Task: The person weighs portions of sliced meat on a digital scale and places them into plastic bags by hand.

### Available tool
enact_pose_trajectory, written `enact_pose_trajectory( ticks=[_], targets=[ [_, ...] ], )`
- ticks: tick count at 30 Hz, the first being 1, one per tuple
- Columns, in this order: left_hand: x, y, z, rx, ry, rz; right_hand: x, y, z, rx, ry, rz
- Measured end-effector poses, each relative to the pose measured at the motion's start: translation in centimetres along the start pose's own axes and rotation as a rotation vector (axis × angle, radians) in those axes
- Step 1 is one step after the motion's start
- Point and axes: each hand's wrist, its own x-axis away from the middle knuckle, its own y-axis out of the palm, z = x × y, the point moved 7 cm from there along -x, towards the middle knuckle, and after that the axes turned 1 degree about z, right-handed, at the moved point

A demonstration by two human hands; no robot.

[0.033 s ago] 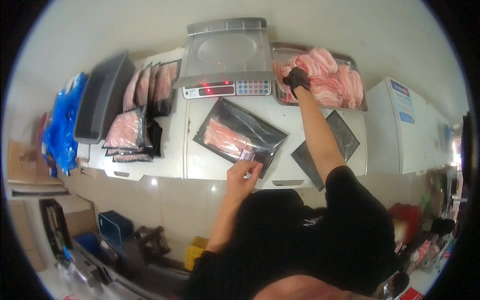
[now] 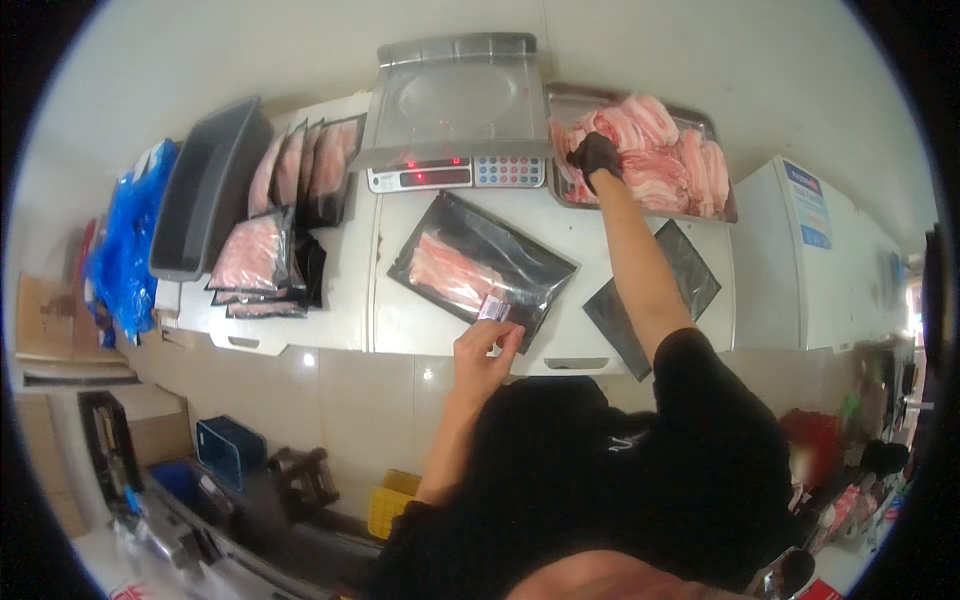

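Observation:
My right hand (image 2: pixel 596 157), in a dark glove, reaches into a metal tray (image 2: pixel 734 208) of sliced pork belly (image 2: pixel 655 172). Its fingers curl down into the slices at the tray's left side, their tips partly hidden. My bare left hand (image 2: pixel 485 352) rests with thumb and forefinger pinched at the near edge of a black-backed clear bag (image 2: pixel 530 262). I cannot make out what the pinch holds. Beside its knuckles is a small printed label (image 2: pixel 492 307). Inside the bag lies a flat portion of pork slices (image 2: pixel 448 272). A second black bag (image 2: pixel 675 262) lies flat under my right forearm.
A digital scale (image 2: pixel 458 175) with a broad grey pan (image 2: pixel 455 100) stands at the back. To the left are several packed meat bags (image 2: pixel 245 257), a grey tub (image 2: pixel 165 225) and blue plastic (image 2: pixel 130 255). A white freezer (image 2: pixel 835 255) stands on the right.
The view has shifted very slightly. Both hands and the bags stay where they were.

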Motion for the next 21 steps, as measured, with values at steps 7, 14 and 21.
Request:
enact_pose_trajectory(
  ticks=[7,14,21],
  targets=[
    [5.9,-0.5,-1.0,-0.040,-0.158,0.140,-4.0,2.4,3.1,-0.125,-0.125,-0.124],
    [8.4,-1.4,-1.5,-0.094,-0.265,0.299,1.1,-5.2,4.2,-1.228,-0.373,-0.234],
    [3.5,2.9,0.4,-0.221,0.022,0.131,15.8,-10.1,6.9,-1.398,-0.384,-0.609]
  ],
)
